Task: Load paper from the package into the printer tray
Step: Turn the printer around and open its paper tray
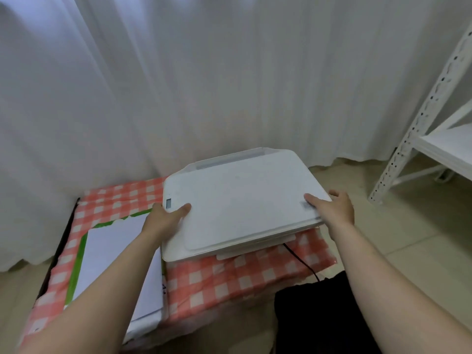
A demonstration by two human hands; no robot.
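A flat white printer (242,200) sits on a low table with a red-and-white checked cloth (229,277). My left hand (163,218) grips its left side, thumb lying on the lid. My right hand (334,205) grips its right side, thumb on top too. Left of the printer lies an opened paper package (115,256) with a green-edged wrapper torn back, showing a white stack of sheets. My left forearm crosses over the package. The printer's rear flap looks folded down. A small pale tray edge pokes out beneath the printer's front.
A black cable (301,261) runs from the printer's front right down over the table edge to dark fabric (319,315) below. White curtains hang behind. A white metal shelf rack (419,123) stands at the right on a beige tiled floor.
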